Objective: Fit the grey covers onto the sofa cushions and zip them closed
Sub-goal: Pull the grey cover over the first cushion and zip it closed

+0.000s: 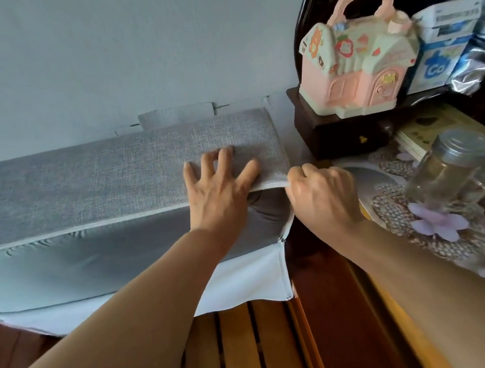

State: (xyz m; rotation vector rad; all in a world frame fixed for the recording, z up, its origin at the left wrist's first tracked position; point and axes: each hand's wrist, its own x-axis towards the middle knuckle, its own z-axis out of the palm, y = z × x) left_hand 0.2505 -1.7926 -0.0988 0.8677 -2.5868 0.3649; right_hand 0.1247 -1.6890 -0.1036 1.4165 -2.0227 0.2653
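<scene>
A long sofa cushion lies on a wooden slatted seat, its top wrapped in the grey woven cover (108, 171). Its front side (105, 256) shows smooth grey fabric, with a pale zip line (85, 227) running along the upper edge. My left hand (220, 190) lies on the cover near the right corner, fingers spread and pressing down. My right hand (320, 191) pinches the cover's open edge at that corner. The zip slider (282, 240) hangs lower on the corner's open seam. A white flap (248, 279) of the cover hangs below the cushion.
A side table on the right holds a pink toy house (357, 58), boxes (445, 43), a glass jar (450, 167) and a beaded mat (425, 211). A dark wooden box (337, 133) sits under the toy. The wooden slatted seat (258, 353) lies below; a grey wall rises behind.
</scene>
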